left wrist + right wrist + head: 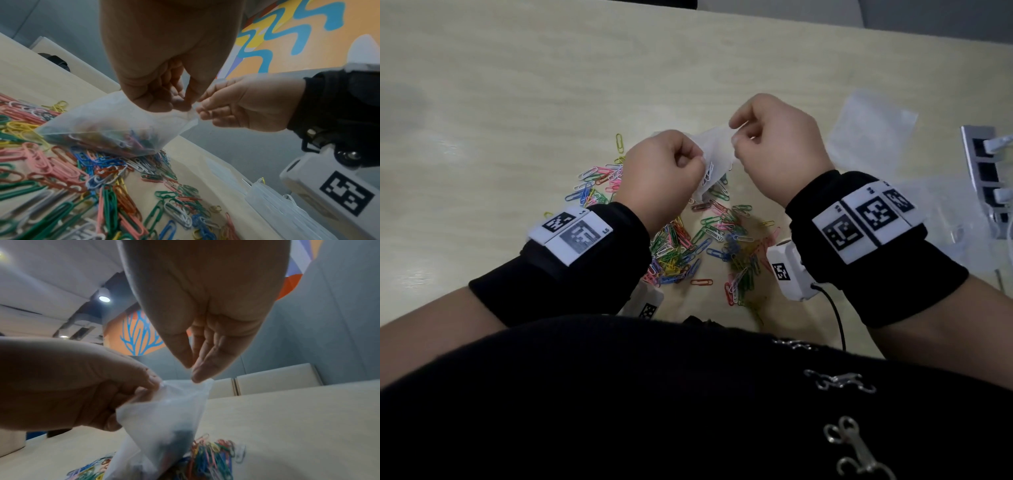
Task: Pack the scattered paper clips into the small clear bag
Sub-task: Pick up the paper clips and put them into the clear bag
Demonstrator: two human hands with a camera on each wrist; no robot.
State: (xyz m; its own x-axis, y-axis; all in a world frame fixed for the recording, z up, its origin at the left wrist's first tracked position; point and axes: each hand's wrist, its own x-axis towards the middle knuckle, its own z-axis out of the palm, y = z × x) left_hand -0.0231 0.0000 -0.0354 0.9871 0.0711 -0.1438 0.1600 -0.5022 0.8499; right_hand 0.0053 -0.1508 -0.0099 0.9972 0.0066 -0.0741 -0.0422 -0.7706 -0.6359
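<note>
Both hands hold a small clear bag (714, 150) just above the light wood table (517, 102). My left hand (697, 161) pinches one end of its top edge, and my right hand (736, 132) pinches the other end. In the left wrist view the bag (115, 123) hangs from the left hand (180, 100) and right hand (200, 108) with several coloured clips inside. The right wrist view shows the right hand (192, 371) and left hand (152, 386) on the bag (164, 418). Scattered coloured paper clips (688, 246) lie beneath (82, 178) (211, 452).
More clear bags (869, 130) lie on the table to the right. A silver power strip (986, 171) with white plugs sits at the right edge. A black cable (835, 315) runs from the right wrist camera toward my body.
</note>
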